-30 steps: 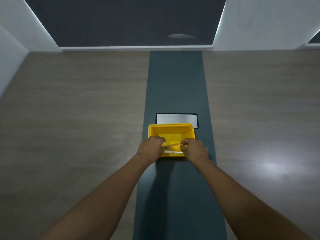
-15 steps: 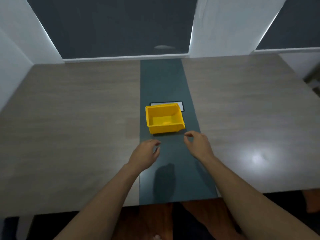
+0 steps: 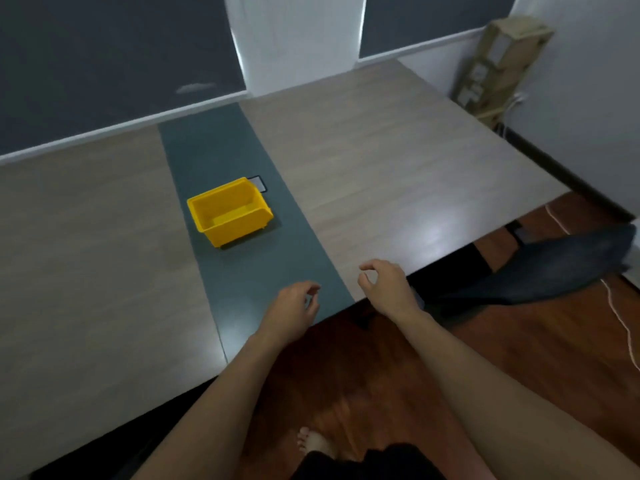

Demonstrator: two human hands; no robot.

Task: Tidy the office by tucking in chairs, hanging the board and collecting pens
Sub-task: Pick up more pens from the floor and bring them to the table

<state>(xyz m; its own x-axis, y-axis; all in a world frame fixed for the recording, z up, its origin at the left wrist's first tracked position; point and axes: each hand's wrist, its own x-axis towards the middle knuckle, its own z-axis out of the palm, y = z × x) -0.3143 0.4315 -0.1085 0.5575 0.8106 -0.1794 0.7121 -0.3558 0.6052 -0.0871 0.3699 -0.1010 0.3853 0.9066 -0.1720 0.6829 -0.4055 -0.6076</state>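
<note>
Wood-grain table (image 3: pixel 381 161) with a dark green centre strip carried a yellow plastic bin (image 3: pixel 229 211) at centre left.
Left hand (image 3: pixel 292 311) and right hand (image 3: pixel 384 285) hovered at the near edge, fingers loosely curled, empty.

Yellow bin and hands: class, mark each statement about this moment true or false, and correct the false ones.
1. The yellow bin stands on the table's dark centre strip. True.
2. The left hand grips the bin. False: it is apart from the bin, holding nothing.
3. The right hand holds nothing. True.
4. The bin lies tipped on its side. False: it stands upright, opening up.
5. A bare foot shows on the wooden floor. True.
</note>
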